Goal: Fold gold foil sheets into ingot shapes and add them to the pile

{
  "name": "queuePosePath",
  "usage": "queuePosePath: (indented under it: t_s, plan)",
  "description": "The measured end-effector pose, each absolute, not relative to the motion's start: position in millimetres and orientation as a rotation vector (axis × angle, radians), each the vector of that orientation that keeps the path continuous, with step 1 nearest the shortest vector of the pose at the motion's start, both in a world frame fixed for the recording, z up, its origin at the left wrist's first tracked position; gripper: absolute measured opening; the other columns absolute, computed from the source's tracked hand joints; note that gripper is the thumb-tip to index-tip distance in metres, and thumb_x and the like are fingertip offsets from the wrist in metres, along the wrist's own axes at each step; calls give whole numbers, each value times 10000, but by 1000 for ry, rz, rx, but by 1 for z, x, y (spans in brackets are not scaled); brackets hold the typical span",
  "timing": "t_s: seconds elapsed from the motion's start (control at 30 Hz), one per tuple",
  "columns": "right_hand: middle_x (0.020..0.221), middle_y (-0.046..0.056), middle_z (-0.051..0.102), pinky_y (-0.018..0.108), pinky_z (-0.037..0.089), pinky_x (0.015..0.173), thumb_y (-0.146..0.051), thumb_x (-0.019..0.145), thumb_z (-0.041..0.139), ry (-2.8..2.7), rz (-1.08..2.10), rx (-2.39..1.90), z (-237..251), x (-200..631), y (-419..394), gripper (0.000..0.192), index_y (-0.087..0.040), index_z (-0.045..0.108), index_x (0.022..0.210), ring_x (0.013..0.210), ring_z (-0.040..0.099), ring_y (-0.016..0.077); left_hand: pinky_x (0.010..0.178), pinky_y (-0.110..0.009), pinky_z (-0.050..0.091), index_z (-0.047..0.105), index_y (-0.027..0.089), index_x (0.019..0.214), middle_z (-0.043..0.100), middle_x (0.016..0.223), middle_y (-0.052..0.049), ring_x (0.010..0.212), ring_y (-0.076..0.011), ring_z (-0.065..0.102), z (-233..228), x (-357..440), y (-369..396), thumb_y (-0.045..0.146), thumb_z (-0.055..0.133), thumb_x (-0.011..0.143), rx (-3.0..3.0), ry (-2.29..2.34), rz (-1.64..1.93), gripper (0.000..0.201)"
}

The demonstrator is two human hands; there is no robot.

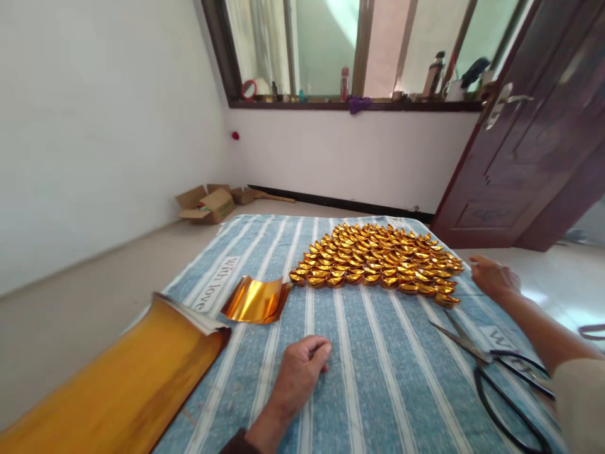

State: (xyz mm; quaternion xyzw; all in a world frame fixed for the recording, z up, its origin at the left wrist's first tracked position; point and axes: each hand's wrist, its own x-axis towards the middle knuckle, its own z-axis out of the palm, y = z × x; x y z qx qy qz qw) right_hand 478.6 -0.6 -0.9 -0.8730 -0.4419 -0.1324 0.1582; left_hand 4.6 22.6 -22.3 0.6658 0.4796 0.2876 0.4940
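Note:
My left hand (303,367) rests over the striped blue cloth (373,372), its fingers curled in and the thumb against them. Nothing shows in it. At the table's right edge is my right hand (495,276), with fingers bent; whatever they may hold is hidden. Beside it, many shiny gold foil ingots (378,255) stand packed in rows. Black-handled scissors (482,358) lie below that hand, blades partly open and pointing at the ingots. A small curved stack of gold foil sheets (258,300) lies beyond my left hand.
A large yellow-gold sheet or board (123,378) covers the table's left front corner. On the floor behind stands an open cardboard box (208,205). A dark red door (515,145) is at the right. Bottles and a flask (433,74) line the window sill.

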Motion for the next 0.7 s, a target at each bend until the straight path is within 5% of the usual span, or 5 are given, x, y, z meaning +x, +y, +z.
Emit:
queuePosePath:
  t_s: [0.17, 0.4, 0.53, 0.7]
  plan:
    - [946, 200, 731, 355, 385, 607, -303, 856, 557, -1371, -271, -2458, 4, 441, 3, 279, -189, 738, 1034, 741, 664, 284, 565, -238, 428, 694, 142, 744, 571, 536, 9, 531, -139, 565, -23, 6, 19, 332, 518, 796, 1646, 1134, 724, 264]
    - [873, 60, 725, 299, 461, 718, -361, 886, 483, -1843, -15, -1827, -9, 303, -5, 265, -226, 710, 870, 787, 658, 214, 547, -237, 471, 684, 135, 755, 632, 629, -11, 488, -121, 580, -28, 6, 12, 276, 489, 832, 1686, 1181, 939, 253]
    - [812, 46, 683, 293, 458, 687, -339, 909, 458, -1966, 134, -1653, -16, 217, -25, 256, -212, 678, 870, 731, 642, 197, 782, -302, 525, 689, 151, 908, 700, 911, -80, 844, -191, 669, -27, -4, 18, 236, 469, 860, 1863, 1245, 1211, 241]
    - [889, 46, 655, 290, 465, 720, -234, 919, 434, -2026, 168, -1619, -27, 161, -39, 222, -208, 649, 873, 809, 641, 193, 1070, -437, 387, 679, 154, 1058, 629, 1218, -129, 1195, -262, 538, -24, -23, 35, 116, 481, 831, 2230, 1494, 1317, 304]
